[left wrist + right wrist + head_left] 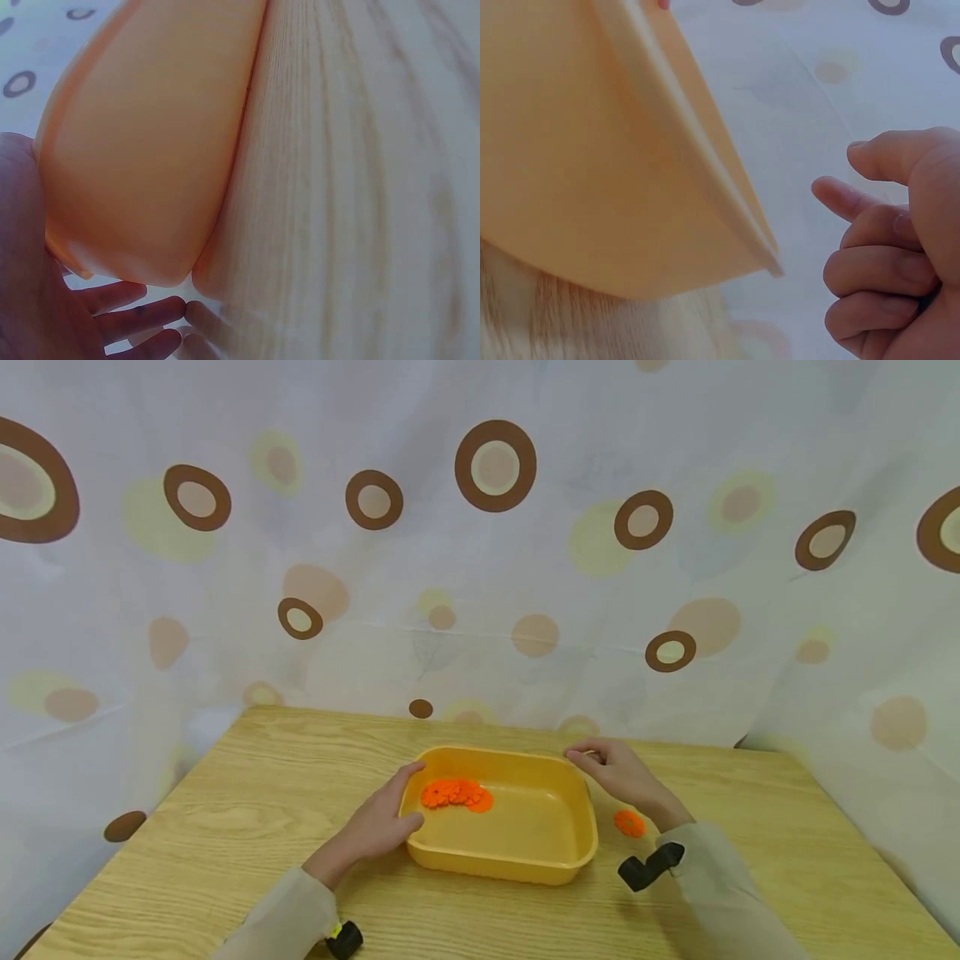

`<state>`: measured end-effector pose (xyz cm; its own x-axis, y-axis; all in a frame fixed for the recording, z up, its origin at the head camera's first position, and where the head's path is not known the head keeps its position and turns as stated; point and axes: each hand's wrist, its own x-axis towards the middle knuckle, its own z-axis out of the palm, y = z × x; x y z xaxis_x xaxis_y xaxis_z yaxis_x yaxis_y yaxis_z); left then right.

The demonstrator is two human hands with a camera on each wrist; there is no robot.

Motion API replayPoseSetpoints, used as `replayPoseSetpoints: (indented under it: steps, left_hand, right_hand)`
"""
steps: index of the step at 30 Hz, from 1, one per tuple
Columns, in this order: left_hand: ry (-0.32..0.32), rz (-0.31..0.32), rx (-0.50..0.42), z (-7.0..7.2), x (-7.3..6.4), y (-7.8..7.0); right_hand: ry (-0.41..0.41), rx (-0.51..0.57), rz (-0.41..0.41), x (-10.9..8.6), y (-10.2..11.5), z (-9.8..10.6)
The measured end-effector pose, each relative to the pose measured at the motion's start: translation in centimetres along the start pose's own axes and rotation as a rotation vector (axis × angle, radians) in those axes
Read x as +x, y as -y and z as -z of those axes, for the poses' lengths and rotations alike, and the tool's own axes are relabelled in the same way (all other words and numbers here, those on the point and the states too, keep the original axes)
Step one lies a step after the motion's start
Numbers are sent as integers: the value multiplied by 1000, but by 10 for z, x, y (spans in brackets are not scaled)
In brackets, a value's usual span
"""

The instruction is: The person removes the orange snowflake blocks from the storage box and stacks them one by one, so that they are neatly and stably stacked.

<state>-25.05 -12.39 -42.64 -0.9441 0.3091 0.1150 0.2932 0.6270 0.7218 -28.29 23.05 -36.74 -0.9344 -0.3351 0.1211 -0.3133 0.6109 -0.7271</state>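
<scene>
A shallow yellow plastic basin point(502, 868) stands on the wooden table. Inside, at its back left, several orange flower-shaped pieces point(452, 793) lie overlapping in a row. The left hand point(378, 822) holds the basin's left end, its thumb over the rim; in the left wrist view its other fingers point(142, 319) spread outside the end wall. Beside the basin's back right corner hovers the right hand point(618, 772). Its thumb and index finger are apart, the other fingers curl in, and nothing shows in its grasp. One orange flower-shaped piece point(629, 823) lies on the table below the right wrist.
The light wooden table point(262, 793) reaches back to a pale curtain point(420, 568) with brown and beige circles, which also hangs along both sides. Black wrist cameras sit on the left sleeve point(288, 910) and the right sleeve point(720, 877).
</scene>
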Motion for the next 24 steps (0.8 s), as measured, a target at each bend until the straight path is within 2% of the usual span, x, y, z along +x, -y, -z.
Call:
replayPoseSetpoints:
  steps: [5, 11, 19, 24]
  left_hand:
    - [5, -3, 12, 0, -1, 0]
    - [1, -1, 20, 0, 0, 0]
    - [4, 6, 19, 1, 0, 0]
    - [1, 1, 19, 1, 0, -1]
  right_hand:
    - [10, 9, 8, 7, 8, -5]
    - [18, 3, 77, 19, 14, -11]
    - [103, -54, 117, 34, 21, -23]
    - [145, -77, 146, 38, 27, -23]
